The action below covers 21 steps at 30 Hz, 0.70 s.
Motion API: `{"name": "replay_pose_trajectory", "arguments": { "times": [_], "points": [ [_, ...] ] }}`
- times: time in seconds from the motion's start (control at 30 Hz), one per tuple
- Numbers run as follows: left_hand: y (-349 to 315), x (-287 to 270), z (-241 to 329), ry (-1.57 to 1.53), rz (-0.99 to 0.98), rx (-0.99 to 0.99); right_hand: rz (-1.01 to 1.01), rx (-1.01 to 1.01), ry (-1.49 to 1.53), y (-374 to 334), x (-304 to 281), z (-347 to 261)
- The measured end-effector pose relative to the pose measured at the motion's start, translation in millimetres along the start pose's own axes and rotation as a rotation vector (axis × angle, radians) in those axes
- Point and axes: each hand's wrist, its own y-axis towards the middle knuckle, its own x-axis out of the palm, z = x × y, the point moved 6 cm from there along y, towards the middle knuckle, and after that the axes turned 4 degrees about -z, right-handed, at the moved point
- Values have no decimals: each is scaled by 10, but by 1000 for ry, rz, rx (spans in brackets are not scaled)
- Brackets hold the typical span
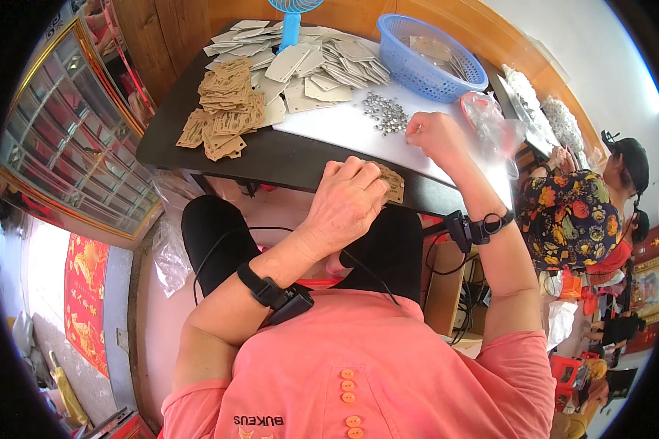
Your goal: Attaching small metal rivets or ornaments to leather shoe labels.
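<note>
Dark table [293,152]: left hand [348,196] clamped on brown card [394,186], likely steadying; right hand [439,139], hold unclear, beside silver studs [385,113], seemingly heaped handy.

brn cards [231,95] | slvr bits [386,112] | blu bskt [422,83] | off-wht pcs [293,64]

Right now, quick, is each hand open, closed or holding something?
Left hand: closed, holding a brown cardboard card.
Right hand: fingers curled near small silver pieces; can't tell if holding.
</note>
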Motion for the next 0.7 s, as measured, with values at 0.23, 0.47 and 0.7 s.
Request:
{"name": "replay_pose_trajectory", "arguments": {
  "times": [0.23, 0.47, 0.7],
  "points": [
    [-10, 10, -11, 0, 18, 18, -136, 65, 52, 2, -26, 37],
    [-22, -21, -8, -44, 3, 22, -274, 55, 603, -446, -52, -261],
    [-29, -47, -4, -44, 52, 20, -355, 94, 740, -445, 199, -312]
  ]
}}
